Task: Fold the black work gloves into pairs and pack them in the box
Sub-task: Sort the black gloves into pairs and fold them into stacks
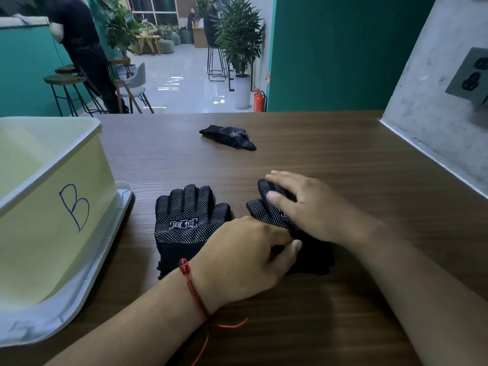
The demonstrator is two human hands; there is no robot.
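Early yet, I judge: the box [39, 247] at nine o'clock shows no gloves inside. The right hand [311, 207] lies flat on a dotted glove [264, 212] and the left hand [245, 257] pinches its cuff. A flat glove [184, 223] waits beside it, with the far gloves [229, 137] at twelve o'clock.

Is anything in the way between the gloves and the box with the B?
No. Only bare table lies between the flat glove and the box. Its tall wall faces the gloves, so they would likely have to go over the rim.
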